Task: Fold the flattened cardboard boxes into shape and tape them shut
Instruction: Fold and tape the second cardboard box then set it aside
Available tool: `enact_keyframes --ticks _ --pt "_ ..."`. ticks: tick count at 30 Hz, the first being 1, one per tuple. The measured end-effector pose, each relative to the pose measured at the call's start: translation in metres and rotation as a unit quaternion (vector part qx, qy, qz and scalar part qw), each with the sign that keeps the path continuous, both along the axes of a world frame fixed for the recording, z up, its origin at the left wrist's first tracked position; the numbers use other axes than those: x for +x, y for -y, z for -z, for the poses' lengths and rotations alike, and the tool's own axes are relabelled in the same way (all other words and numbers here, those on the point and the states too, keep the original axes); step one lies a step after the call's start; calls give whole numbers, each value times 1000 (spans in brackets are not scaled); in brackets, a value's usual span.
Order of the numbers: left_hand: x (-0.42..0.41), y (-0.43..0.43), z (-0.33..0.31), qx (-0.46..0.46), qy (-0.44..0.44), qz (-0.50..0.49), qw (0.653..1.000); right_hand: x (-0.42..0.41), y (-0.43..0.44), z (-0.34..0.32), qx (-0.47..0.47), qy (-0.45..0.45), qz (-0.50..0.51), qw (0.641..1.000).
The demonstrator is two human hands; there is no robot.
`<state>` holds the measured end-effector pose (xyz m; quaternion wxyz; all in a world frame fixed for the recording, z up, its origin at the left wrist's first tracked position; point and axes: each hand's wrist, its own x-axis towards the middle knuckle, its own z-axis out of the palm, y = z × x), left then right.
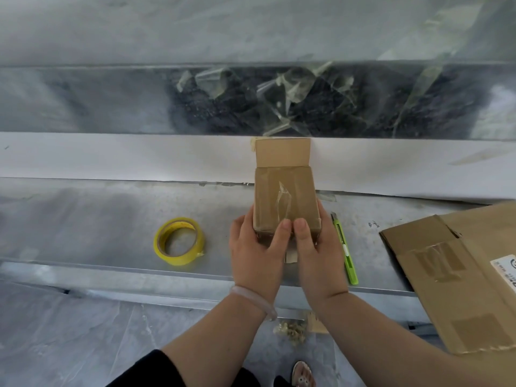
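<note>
A small brown cardboard box (284,196) stands on the grey metal bench, its upper face covered in clear tape with a wrinkled strip in the middle. Its far flap (282,152) stands open. My left hand (258,247) and my right hand (315,247) clasp the box's near end from both sides, thumbs pressed side by side on the near top edge. A yellow roll of tape (178,241) lies flat on the bench to the left of my hands.
A green utility knife (346,250) lies just right of my right hand. A large flattened cardboard sheet (460,275) with old tape and a label overhangs the bench at the right. Crumpled clear tape scraps (279,96) hang behind the box. The bench's front edge (139,270) runs below my wrists.
</note>
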<state>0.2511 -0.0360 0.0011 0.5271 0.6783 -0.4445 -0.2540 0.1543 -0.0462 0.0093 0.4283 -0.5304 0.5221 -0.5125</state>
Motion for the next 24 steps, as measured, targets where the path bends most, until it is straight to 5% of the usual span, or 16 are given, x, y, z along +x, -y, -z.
enact_keyframes --ticks 4,9,11,15,17,24 --pt "12 -2 18 -39 111 45 992 -6 1 13 -39 -39 2 998" --pt "13 -3 27 -78 120 45 989 -12 0 19 15 50 -18 998" --pt "11 -2 29 -93 80 45 992 -15 0 15 40 80 -40 995" --pt "3 -5 24 -79 -144 46 985 -22 -3 12 96 89 -84 988" --pt "2 -5 20 -72 -173 52 981 -21 -3 12 107 82 -75 988" --pt "22 -9 42 -53 31 127 990 -15 3 11 185 99 -6 978"
